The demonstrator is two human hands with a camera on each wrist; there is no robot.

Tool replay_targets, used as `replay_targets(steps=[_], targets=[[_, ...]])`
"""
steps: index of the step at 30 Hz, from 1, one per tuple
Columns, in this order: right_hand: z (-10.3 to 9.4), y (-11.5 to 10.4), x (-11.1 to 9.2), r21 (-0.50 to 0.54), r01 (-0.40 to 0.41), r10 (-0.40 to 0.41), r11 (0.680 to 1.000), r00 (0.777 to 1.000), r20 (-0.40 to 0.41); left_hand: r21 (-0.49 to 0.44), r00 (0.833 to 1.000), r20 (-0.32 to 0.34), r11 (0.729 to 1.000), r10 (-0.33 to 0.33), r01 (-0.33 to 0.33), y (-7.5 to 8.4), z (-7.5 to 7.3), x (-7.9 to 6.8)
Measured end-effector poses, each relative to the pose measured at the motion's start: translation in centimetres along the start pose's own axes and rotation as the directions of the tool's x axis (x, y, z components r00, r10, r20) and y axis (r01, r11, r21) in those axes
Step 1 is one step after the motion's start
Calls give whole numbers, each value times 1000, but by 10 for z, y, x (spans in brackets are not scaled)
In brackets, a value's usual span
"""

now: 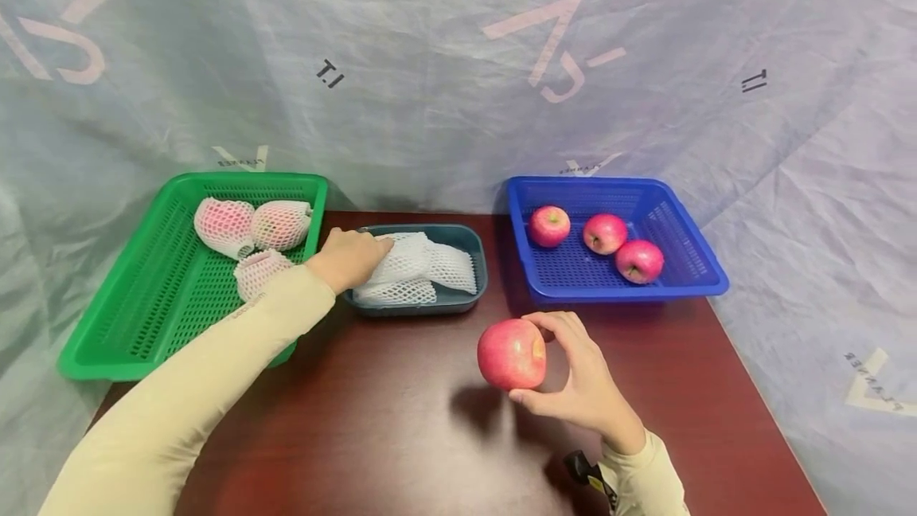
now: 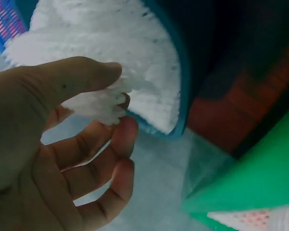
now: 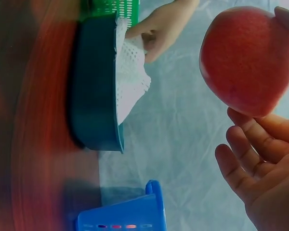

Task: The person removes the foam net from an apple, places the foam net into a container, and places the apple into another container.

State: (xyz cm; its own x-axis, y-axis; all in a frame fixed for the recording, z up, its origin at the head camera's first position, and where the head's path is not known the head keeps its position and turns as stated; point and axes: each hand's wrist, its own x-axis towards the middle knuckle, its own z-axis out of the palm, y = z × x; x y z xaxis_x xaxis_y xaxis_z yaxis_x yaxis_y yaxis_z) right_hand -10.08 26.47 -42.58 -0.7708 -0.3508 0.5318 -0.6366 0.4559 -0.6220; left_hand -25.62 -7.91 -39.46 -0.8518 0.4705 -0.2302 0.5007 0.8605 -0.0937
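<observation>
My right hand (image 1: pixel 583 381) holds a red apple (image 1: pixel 511 354) between thumb and fingers, above the table in front of the blue basket. In the right wrist view the same apple (image 3: pixel 248 60) fills the upper right. My left hand (image 1: pixel 351 257) reaches over the left end of a dark teal tray (image 1: pixel 411 310) that holds several white foam net sleeves (image 1: pixel 451 265). Seen from the left wrist, the thumb and fingertips pinch the frilled end of one foam net sleeve (image 2: pixel 103 103).
On the left stands a green basket (image 1: pixel 161 277) with three apples in foam nets (image 1: pixel 224 221). A blue basket (image 1: pixel 691 241) with three bare apples (image 1: pixel 605 233) stands back right. The brown table (image 1: pixel 372 420) meets a grey cloth (image 1: pixel 430 86) behind.
</observation>
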Motion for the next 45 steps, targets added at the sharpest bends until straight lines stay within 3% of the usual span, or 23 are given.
replay_targets(steps=[7, 11, 14, 17, 21, 23, 26, 29, 31, 39, 45], targets=[[3, 1, 0, -8, -1, 1, 1000, 1000, -1, 19, 996, 86, 1000, -24, 23, -3, 10, 1], [2, 1, 1, -15, -20, 20, 1000, 1000, 1, -8, 993, 95, 998, -67, 68, -10, 4, -8], [0, 2, 0, -23, -36, 36, 999, 999, -1, -25, 994, 72, 996, -82, 84, -14, -8, -25], [-1, 2, 0, -30, -58, 58, 998, 998, -1, -41, 997, 26, 996, -78, 79, -12, -23, -49], [-2, 2, -1, -28, -68, 68, 997, 998, -4, -66, 993, -115, 997, -39, 31, -6, -31, -87], [-2, 3, -1, -25, -69, 69, 997, 998, -8, -79, 978, -210, 997, -12, -5, -1, -28, -106], [-4, 1, -1, -37, -82, 82, 996, 997, -11, -102, 936, -351, 993, 16, -55, 8, -18, -133], [-7, 0, 0, -57, -106, 105, 993, 994, -10, -128, 903, -429, 988, 25, -88, 18, -7, -154], [-9, 0, 1, -73, -111, 111, 991, 994, -11, -133, 893, -449, 987, 20, -89, 22, 0, -164], [-22, 6, 13, -161, -96, 97, 982, 995, 0, -172, 892, -451, 984, -30, -54, 23, 18, -182], [-65, 30, 46, -285, -93, 90, 954, 996, -21, -203, 886, -459, 979, -64, -34, 18, 22, -189]])
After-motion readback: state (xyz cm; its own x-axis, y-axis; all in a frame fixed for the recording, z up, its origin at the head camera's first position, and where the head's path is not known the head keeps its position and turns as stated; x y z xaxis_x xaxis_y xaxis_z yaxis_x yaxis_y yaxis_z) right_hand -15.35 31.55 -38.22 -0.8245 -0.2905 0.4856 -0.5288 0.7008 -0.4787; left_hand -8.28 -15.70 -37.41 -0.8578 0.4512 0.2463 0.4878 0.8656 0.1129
